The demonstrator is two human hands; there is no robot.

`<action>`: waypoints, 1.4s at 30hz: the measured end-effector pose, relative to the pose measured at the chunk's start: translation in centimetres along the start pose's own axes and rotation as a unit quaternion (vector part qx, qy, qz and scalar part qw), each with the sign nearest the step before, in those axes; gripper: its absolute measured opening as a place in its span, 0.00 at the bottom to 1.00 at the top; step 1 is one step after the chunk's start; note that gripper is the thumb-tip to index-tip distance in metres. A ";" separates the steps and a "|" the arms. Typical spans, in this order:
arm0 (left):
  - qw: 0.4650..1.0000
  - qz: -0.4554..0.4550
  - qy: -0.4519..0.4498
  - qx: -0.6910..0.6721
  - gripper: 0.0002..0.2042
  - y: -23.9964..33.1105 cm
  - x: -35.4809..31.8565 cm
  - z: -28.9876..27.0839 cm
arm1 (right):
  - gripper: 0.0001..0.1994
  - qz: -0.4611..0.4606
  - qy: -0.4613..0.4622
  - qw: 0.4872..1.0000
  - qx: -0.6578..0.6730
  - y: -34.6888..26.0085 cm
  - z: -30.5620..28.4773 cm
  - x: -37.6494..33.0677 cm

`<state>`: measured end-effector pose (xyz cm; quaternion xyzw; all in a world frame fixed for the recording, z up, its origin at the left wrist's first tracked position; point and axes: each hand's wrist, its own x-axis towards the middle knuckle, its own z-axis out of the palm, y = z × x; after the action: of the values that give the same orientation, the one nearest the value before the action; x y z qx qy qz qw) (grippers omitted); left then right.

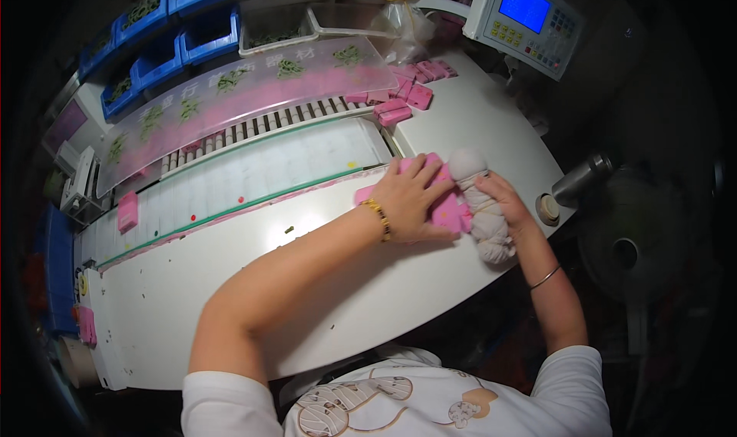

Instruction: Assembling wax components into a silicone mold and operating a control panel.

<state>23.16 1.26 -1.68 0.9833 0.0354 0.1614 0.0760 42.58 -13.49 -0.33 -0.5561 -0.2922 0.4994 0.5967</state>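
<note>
My left hand lies with its fingers spread on a flat pink rubbery piece on the white table. Part of that piece is hidden under the palm, so I cannot tell whether it is one slab or two. Just to its right, my right hand grips a greyish-white cloth bundle. Strips wind round the bundle, and a rounded knob forms its far end. It rests against the pink piece's right edge.
Pink blocks lie piled behind my hands. A conveyor runs to the left, with a lone pink block on it. Green pieces lie on a clear panel below blue bins. At right stand a control panel and a metal cylinder.
</note>
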 end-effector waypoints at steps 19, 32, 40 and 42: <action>0.953 -0.237 -0.154 0.110 0.46 -5.4 -36.7 -16.0 | 0.44 -0.123 -0.250 0.955 -0.103 12.4 38.1 5.3; 0.957 -0.276 0.007 0.087 0.27 -7.5 -28.0 -18.2 | 0.30 -0.100 -0.225 0.902 -0.355 -0.9 20.6 4.7; 0.995 -0.049 0.016 0.085 0.29 -11.1 -7.9 -8.7 | 0.23 -0.073 -0.271 0.857 -0.432 -2.4 12.2 2.1; 0.996 -0.060 0.022 0.068 0.32 -11.7 -2.8 -6.0 | 0.19 -0.130 -0.190 0.888 -0.399 -2.5 9.8 4.2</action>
<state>18.07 13.37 1.23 0.9785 0.1071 0.1756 0.0180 35.77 -5.66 3.26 -0.5986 -0.6444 0.3549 0.3170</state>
